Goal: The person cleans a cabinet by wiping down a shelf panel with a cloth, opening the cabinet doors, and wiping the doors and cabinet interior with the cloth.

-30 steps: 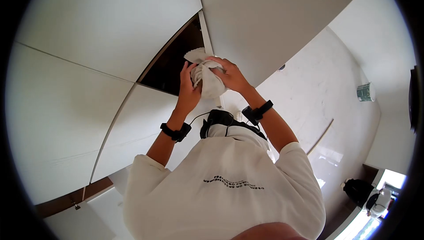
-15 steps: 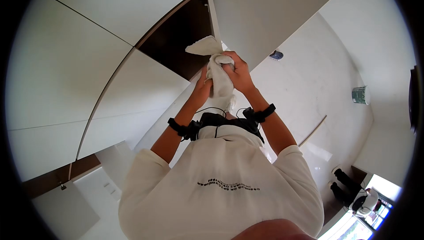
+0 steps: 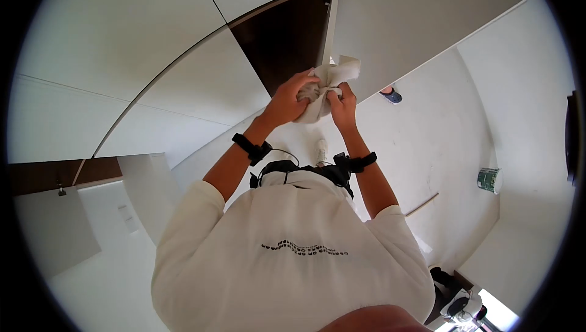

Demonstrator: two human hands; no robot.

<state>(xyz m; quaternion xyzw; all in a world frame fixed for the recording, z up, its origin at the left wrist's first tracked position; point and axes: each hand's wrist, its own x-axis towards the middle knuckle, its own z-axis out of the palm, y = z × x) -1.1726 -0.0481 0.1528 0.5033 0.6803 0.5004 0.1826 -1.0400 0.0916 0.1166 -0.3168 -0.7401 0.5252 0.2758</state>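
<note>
A bunched off-white cloth [image 3: 321, 107] is gripped between both of my hands, in front of the cabinet opening. My left hand [image 3: 290, 97] is wrapped around its left side, fingers curled over the folds. On the other side, my right hand [image 3: 343, 105] pinches the fabric near its middle. One loose end of the cloth sticks up to the upper right. Behind my hands is the dark inside of the cabinet [image 3: 278, 36], with a grey door panel [image 3: 397, 14] standing open to its right.
White cabinet fronts [image 3: 122, 33] curve along the left. On the pale floor at the right are a green-and-white bucket [image 3: 489, 180] and a thin stick [image 3: 422, 204]. A person's dark clog [image 3: 391, 95] shows under the door's edge. Another person [image 3: 461, 305] is at the lower right.
My view has turned, and my hands now appear farther right and spread more to the cloth's sides. The cloth is folded differently, its loose end pointing right instead of left.
</note>
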